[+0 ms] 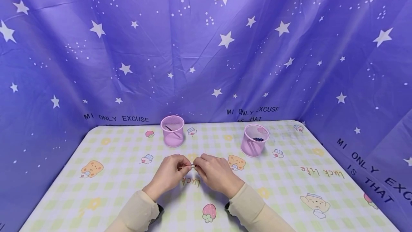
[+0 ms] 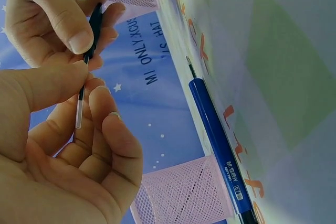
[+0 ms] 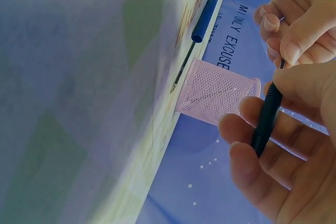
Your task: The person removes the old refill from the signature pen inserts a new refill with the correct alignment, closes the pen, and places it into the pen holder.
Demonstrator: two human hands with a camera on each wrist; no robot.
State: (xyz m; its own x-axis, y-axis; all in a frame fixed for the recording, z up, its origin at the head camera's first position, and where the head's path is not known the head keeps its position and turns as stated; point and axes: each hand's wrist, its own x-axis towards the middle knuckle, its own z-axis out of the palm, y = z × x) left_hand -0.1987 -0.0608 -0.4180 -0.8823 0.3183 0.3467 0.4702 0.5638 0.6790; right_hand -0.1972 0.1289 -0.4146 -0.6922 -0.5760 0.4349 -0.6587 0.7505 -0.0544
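Observation:
My left hand (image 1: 171, 170) pinches a thin pen refill (image 2: 79, 111) between thumb and fingers; its pale, clear end sticks out below the thumb in the left wrist view. Facing it, my right hand (image 1: 216, 172) holds a dark pen part (image 3: 268, 116), slim and tapered, with the thin rod running from it to the left fingertips. Both hands meet above the middle of the table. A blue pen barrel (image 2: 218, 142) lies on the cloth beyond the hands, a tipped refill (image 3: 184, 66) poking out of its end; in the head view the hands hide it.
Behind my left hand stands a pink mesh cup (image 1: 173, 139) with a thin dark stick inside. Another pink mesh cup (image 1: 252, 148), back right, holds small dark blue pieces. A checked cloth (image 1: 122, 192) covers the table; purple starry curtains (image 1: 193, 46) hang around it.

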